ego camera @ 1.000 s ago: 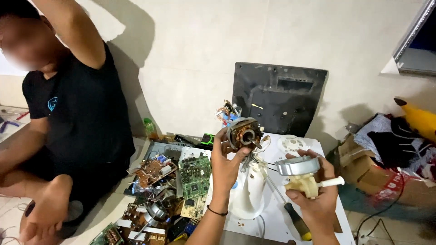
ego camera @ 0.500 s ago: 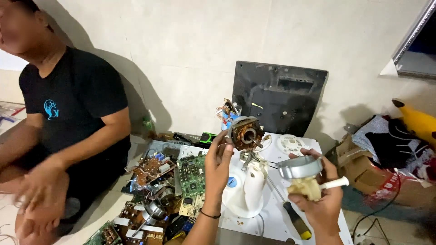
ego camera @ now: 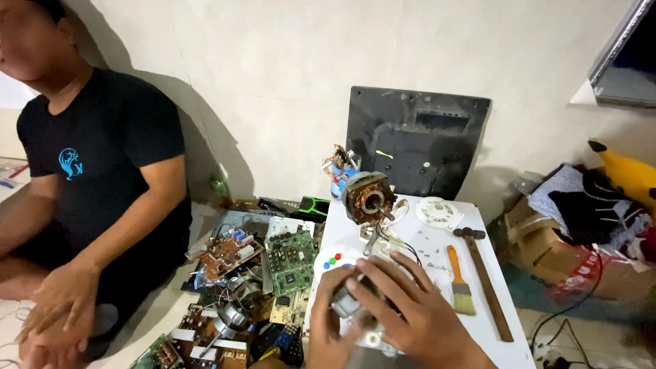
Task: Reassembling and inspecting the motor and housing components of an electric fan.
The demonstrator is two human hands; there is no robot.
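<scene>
A small grey metal part, cylindrical and dull, is held low over the near edge of the white desk. The left hand is closed around it from the near side, and the right hand is laid over it with fingers spread across its top, so the grip of both is narrow and full; a white plastic piece shows just beneath. How the part sits inside the grip cannot be told, since most of it is covered.

The dismantling is judged well advanced: just beyond the grip a bare motor stands free of any housing, its copper windings, rusty laminations and steel shaft exposed, with thin wires trailing from it toward the hands. Beyond and to the right of the grip lie a round white plastic disc with moulded ribs, scattered small screws, a paintbrush with an orange handle and pale bristles, and a long hammer with a wooden shaft. What seems left is the separation of the held part and the sorting of the pieces.

Left of the grip, off the desk, green and brown circuit boards are heaped on the floor. Further out, a flat black plastic panel is leaned on the pale tiled wall, and a seated person in a black shirt is at the far left
</scene>
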